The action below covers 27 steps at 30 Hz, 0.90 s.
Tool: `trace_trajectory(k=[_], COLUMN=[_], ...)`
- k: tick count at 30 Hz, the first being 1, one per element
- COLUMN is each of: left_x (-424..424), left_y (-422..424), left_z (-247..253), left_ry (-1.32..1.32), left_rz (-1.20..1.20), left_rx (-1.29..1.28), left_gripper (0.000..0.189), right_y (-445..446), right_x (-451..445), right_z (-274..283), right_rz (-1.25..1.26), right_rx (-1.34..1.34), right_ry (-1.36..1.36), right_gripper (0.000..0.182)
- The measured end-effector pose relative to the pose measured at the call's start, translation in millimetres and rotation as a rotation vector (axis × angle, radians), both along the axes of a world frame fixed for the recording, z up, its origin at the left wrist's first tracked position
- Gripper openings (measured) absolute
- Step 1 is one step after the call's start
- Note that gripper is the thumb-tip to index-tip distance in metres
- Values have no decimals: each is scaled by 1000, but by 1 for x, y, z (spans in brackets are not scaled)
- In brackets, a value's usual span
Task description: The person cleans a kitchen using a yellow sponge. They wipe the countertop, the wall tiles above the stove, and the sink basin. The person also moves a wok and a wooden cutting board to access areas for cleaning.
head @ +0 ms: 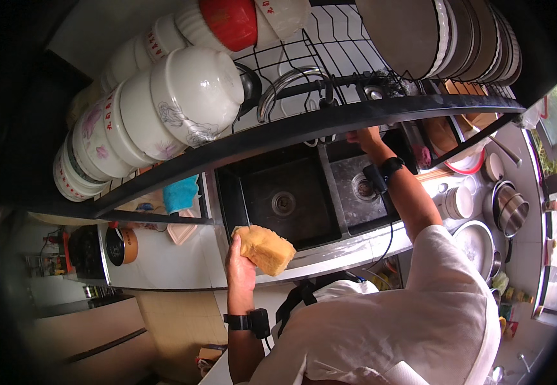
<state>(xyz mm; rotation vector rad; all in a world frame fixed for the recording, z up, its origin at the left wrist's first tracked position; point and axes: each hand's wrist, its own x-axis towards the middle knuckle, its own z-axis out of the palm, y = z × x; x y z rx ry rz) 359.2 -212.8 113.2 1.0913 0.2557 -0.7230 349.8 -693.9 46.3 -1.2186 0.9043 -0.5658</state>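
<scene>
In my left hand (241, 269) is a thick yellow block (266, 249), apparently a sponge, held over the near left edge of a black double-bowl sink (283, 183). My thumb lies along its left side. My right hand (366, 139) reaches to the far side of the smaller right bowl, by the back rim. A dark rack bar (307, 122) partly hides its fingers, so what they touch cannot be told. Behind the bar a curved metal faucet (290, 86) shows through the wire rack. Both bowls have round drains, and no standing water is visible in them.
Stacked white bowls (196, 96) and upright plates (403, 38) fill the rack above the sink. A blue cloth (181, 193) hangs at left, near a pot (121, 245). Metal basins (512, 211), a round tray (473, 245) and a white cup (459, 202) stand on the right counter.
</scene>
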Motion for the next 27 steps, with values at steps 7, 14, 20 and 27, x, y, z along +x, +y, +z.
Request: trace_trajectory(k=[7, 14, 20, 27], left_x=[-7, -15, -18, -19], left_y=[6, 12, 22, 20], left_z=[-4, -1, -3, -1], left_ry=[14, 22, 30, 27], left_rz=[-2, 17, 42, 42], left_rx=[8, 10, 15, -19], left_gripper=[48, 47, 47, 47], right_y=[1, 20, 78, 105], right_x=[9, 3, -3, 44], right_z=[6, 3, 73, 141], right_rz=[5, 134, 474, 677], right_rx=[-20, 16, -123, -407], right_ry=[-85, -101, -143, -402], right_gripper=[36, 37, 36, 35])
